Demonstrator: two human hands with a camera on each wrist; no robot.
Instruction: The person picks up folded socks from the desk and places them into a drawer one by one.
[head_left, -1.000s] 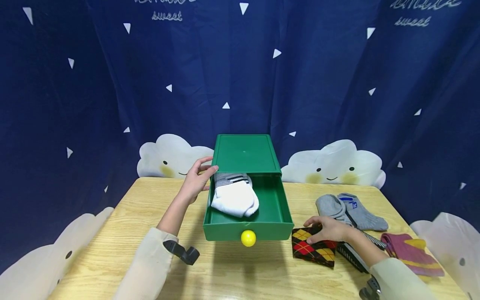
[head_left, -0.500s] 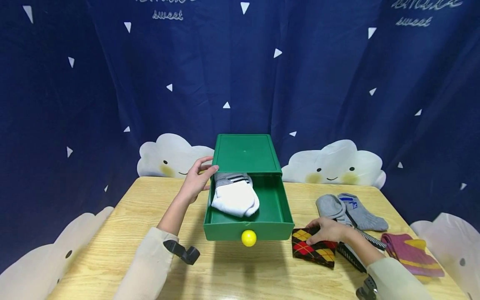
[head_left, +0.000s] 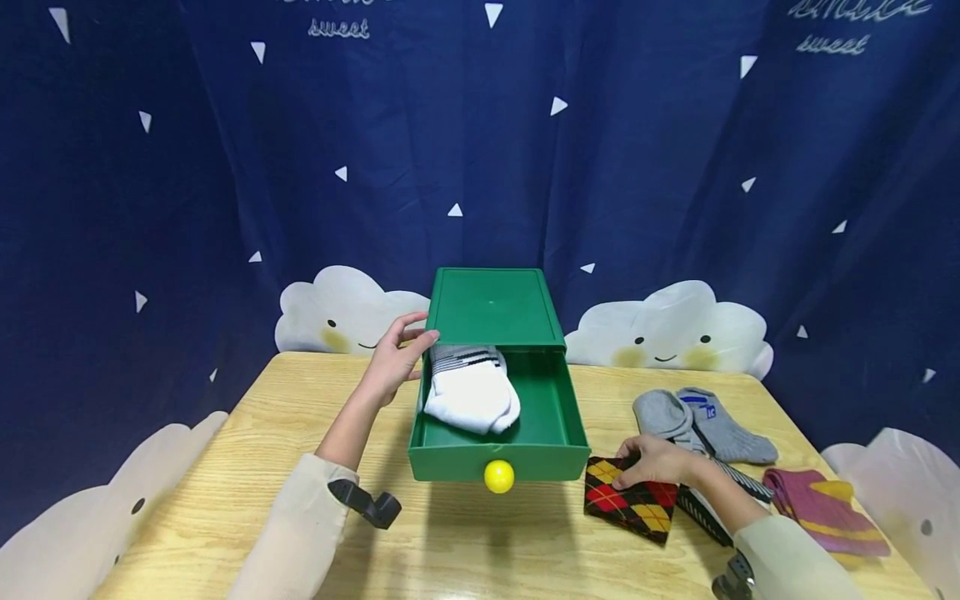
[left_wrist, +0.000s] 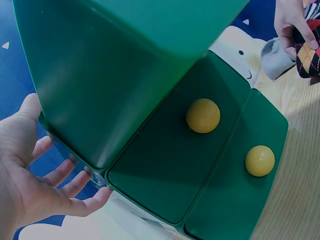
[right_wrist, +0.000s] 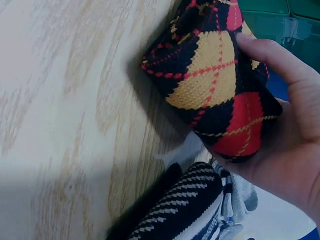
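A folded argyle sock [head_left: 626, 500] in black, red and yellow is in my right hand [head_left: 656, 465], pinched between thumb and fingers. In the right wrist view the sock [right_wrist: 210, 75] bulges from the grip above the wooden tabletop. My left hand [head_left: 392, 358] is at the left side of a green drawer cabinet [head_left: 491, 304], fingers spread and thumb by the top edge. The cabinet's top drawer [head_left: 543, 408] is pulled out. White socks [head_left: 472, 396] with dark stripes lie in its left part. The drawer bears a yellow knob [head_left: 498, 477].
Grey socks [head_left: 731, 433] lie at the right back of the table [head_left: 285, 467]. A black-and-white striped sock [right_wrist: 185, 200] is beside my right hand, and maroon-and-yellow socks [head_left: 821, 512] lie farther right. Lower drawers [left_wrist: 160, 165] with yellow knobs show in the left wrist view.
The argyle sock has shifted slightly in my right hand, its near right corner swinging a little toward me. My left hand and the drawer stay as they were.
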